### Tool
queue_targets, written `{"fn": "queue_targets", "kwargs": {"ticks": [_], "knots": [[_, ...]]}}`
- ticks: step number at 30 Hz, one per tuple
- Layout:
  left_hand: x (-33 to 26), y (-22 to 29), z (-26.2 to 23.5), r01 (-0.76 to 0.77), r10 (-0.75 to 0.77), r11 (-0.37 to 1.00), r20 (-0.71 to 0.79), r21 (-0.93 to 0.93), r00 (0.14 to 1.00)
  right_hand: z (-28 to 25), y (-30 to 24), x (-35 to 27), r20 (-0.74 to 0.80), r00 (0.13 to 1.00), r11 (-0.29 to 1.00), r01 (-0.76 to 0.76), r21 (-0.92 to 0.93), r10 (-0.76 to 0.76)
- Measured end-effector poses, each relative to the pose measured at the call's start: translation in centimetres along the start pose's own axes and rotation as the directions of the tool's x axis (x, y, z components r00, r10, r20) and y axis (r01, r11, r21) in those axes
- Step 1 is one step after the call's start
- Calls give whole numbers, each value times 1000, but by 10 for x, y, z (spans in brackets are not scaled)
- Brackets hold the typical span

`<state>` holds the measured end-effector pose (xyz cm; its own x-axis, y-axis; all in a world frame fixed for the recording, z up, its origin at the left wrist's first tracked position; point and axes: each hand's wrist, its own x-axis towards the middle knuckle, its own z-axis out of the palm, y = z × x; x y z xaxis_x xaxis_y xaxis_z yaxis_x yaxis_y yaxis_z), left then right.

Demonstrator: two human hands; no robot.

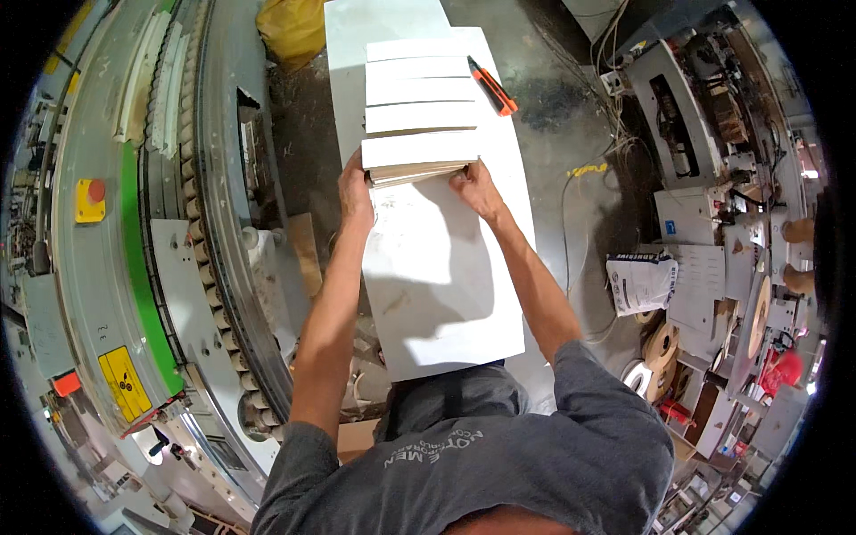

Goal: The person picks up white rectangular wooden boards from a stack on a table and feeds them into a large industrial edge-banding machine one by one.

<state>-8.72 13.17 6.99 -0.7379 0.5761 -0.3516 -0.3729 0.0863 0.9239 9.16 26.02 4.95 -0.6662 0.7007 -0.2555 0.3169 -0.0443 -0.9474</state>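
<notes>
A small stack of white-faced boards (421,152) with brown edges is gripped at its two ends. My left hand (357,189) closes round the left end, and my right hand (479,190) closes round the right end, fingers partly hidden beneath. The boards lie slightly unevenly on one another. Just beyond them, more white boards (421,117) lie in rows across a long white panel (437,334). An orange and black utility knife (496,91) rests on the panel, right of the rows.
Along the left runs a long machine with a green strip (147,276), a chain track and a red button (95,192) on a yellow box. A yellow bag (292,31) sits beyond. At right are loose cables (615,116), a white sack (642,283) and banding rolls (660,346).
</notes>
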Motion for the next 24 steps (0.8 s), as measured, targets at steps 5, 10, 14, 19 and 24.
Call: {"fn": "queue_targets", "kwargs": {"ticks": [5, 10, 14, 19, 24], "knots": [[14, -7, 10, 40, -43, 997, -33, -70, 999, 1, -12, 2, -76, 995, 993, 58, -105, -66], [19, -15, 6, 9, -19, 991, -73, -135, 997, 4, -6, 2, -81, 996, 991, 26, -130, -37], [3, -1, 16, 46, -63, 993, -158, -111, 985, 10, -9, -11, -113, 993, 1000, -19, -16, 17], [8, -18, 6, -9, -10, 994, -168, -111, 986, 16, -17, -25, -135, 991, 997, -38, -73, 28], [8, -30, 1, 46, -67, 992, -173, -118, 983, 26, 6, -45, -202, 979, 992, -62, -106, 40]]}}
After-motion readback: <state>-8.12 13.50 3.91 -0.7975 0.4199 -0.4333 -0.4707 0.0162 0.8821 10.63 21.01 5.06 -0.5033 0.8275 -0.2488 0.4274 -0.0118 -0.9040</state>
